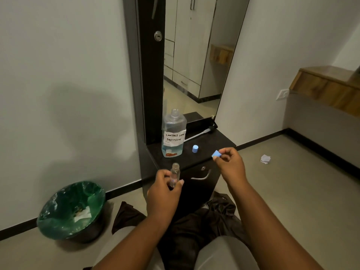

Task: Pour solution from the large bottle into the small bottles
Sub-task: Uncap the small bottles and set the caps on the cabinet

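Down at the far left, a green-lined bin (71, 211) sits on the floor by the wall. Right of it, the left hand (163, 191) grips a small bottle (174, 175), uncapped and upright, just in front of the dark cabinet top (218, 141). Behind it stands the large bottle (173, 133), open-necked, with a blue cap (195, 148) beside it. Farther right, the right hand (229, 164) pinches another blue cap (216, 153) above the cabinet's edge.
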